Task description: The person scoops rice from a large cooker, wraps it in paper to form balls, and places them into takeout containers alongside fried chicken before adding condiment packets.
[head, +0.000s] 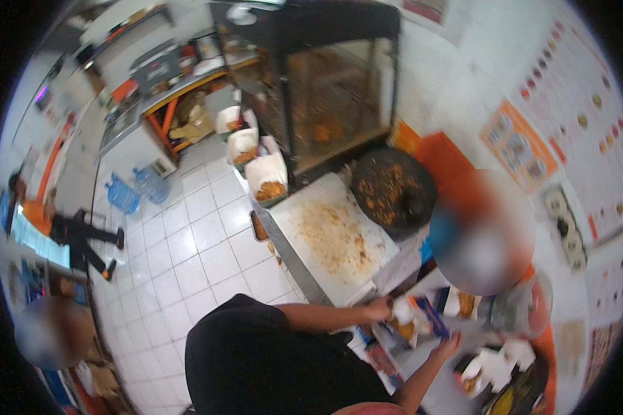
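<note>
My left hand (380, 309) grips the near side of a small food box (432, 315) with blue and orange sides. White paper or a small white cup and some golden-brown food show at its open top. My right hand (450, 343) holds the box's other end, with the fingers against its blue edge. Both hands are slightly blurred, so the exact finger grip is hard to make out. Just beyond the box sits another white-lined box (463, 303) with golden-brown food. Below them is a grey metal counter surface (420, 350).
A crumb-covered white board (337, 238) adjoins a dark round pan (394, 189) and a glass display case (337, 93). Paper-lined containers (267, 174) of fried food line the counter edge. A black bowl (524, 384) holds white boxes. Another person (39, 218) stands far left, past water jugs (122, 193).
</note>
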Demonstrator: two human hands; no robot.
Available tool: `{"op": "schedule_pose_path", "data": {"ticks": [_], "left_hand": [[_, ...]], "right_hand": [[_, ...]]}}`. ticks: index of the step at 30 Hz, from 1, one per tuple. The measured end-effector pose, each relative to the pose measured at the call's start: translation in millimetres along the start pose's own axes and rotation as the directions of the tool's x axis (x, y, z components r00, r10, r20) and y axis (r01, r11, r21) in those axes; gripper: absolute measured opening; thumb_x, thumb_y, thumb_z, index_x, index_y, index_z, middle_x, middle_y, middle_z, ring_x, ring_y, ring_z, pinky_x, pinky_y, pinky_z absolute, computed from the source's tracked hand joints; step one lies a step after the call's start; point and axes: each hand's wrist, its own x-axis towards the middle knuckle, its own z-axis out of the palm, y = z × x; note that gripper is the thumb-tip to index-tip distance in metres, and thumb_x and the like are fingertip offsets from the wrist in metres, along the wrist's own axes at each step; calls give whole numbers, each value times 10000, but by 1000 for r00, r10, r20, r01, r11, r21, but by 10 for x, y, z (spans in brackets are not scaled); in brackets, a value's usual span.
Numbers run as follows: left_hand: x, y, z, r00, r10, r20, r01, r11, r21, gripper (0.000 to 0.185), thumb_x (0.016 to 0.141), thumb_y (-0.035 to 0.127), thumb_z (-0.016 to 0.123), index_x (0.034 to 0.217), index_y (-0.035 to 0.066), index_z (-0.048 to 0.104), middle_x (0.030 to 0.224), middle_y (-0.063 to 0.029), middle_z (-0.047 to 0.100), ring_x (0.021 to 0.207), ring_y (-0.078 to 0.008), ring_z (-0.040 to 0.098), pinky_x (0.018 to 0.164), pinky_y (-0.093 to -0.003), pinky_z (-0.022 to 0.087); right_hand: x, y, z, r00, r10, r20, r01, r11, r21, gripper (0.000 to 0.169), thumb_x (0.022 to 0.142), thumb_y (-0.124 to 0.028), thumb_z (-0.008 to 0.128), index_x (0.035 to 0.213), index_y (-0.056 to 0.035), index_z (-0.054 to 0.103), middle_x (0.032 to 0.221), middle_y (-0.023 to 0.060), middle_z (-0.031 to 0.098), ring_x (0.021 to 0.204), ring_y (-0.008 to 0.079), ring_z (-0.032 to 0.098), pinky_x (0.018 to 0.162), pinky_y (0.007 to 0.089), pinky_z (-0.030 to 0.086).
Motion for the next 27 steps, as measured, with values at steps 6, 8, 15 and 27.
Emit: {"op": "schedule_pose_path", "data": {"ticks": [6,8,15,27], "left_hand": [[167,44,474,950,303,-72,-254,888,382,613,812,312,725,1290,-23,537,1239,-215,605,1196,-298,561,1018,-380,445],[-48,218,88,837,545,-45,-491,785,379,435,821,273,719,1134,-18,637,1108,-201,663,1070,-301,636,927,-375,501],[-2389,2268,-2974,382,837,-392,-894,442,70,169,866,-53,544,962,49,639,917,-34,629,864,-120,626,770,-275,509],[-3029,4488,-6489,-187,680,-709,-898,175,404,289,965,161,567,1215,25,617,1100,-71,669,1054,-150,584,941,-302,432]], "right_hand": [[-585,-48,-49,890,-324,-322,81,806,-587,336,929,-176,576,1209,4,622,1158,162,655,1034,303,632,889,395,514],[-866,-129,29,806,-482,-343,153,730,-666,315,906,-155,589,1145,42,649,1086,210,671,956,331,652,851,424,522],[-667,-105,-27,645,-695,-318,334,630,-701,274,883,-142,606,1032,83,654,946,250,671,826,379,652,782,469,523],[-1851,-1006,1737,617,-653,-439,444,750,-491,303,933,-162,585,1172,22,618,1145,159,644,1027,271,628,878,388,498]]}}
